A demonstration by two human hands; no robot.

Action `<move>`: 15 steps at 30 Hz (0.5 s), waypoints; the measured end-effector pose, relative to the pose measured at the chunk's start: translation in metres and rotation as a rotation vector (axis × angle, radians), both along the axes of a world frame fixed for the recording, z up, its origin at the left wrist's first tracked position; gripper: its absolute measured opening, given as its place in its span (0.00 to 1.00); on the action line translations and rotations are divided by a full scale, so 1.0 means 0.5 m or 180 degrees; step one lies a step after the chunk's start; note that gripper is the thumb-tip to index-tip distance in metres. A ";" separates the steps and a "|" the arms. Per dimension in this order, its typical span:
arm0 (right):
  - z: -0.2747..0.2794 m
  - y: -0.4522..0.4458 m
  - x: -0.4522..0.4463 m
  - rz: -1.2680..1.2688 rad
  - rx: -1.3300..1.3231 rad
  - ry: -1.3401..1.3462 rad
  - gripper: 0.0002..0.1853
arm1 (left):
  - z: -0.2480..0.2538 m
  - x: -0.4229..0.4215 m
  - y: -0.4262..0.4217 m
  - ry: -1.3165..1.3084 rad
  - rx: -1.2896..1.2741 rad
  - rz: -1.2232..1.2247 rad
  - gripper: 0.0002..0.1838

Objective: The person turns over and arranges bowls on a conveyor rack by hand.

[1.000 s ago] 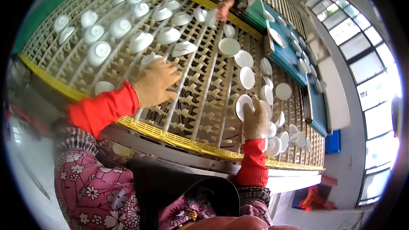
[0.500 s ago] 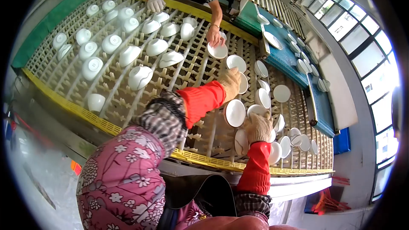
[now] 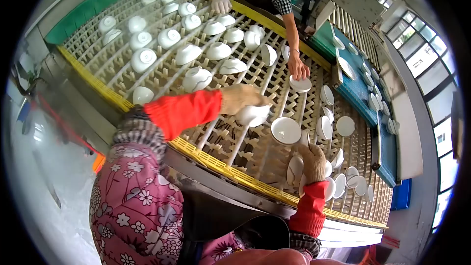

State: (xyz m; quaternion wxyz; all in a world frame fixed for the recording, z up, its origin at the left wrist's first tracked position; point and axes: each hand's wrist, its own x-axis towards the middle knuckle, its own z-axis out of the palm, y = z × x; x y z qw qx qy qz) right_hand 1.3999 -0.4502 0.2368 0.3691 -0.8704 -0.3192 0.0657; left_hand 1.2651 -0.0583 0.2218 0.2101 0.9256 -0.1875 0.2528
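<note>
My left hand point(image 3: 242, 99), in a tan knitted glove, grips a white bowl point(image 3: 253, 117) that is tipped bottom-up over the slatted conveyor. My right hand point(image 3: 312, 162), gloved the same way, has its fingers closed on the rim of another white bowl point(image 3: 305, 139), seen nearly edge-on. Between the two hands an upright white bowl point(image 3: 286, 130) rests on the conveyor. Just below my right hand leans a tilted bowl point(image 3: 295, 170). More white bowls point(image 3: 338, 186) stand on edge to its right.
Across the conveyor point(image 3: 225, 159), a co-worker's bare hand point(image 3: 298, 67) holds a white bowl point(image 3: 300, 85); their other hand is gloved point(image 3: 222, 4). Several overturned bowls point(image 3: 169, 38) cover the left side. A blue belt point(image 3: 360, 93) with more bowls runs along the right.
My left hand has moved left and nearer, carrying a bowl now turned over. My right hand has raised its bowl on edge. The co-worker's bare hand has shifted right to another bowl.
</note>
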 end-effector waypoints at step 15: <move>0.048 0.106 -0.190 0.0626 0.0616 0.2216 0.28 | 0.042 -0.478 0.354 0.0710 0.0456 0.4351 0.35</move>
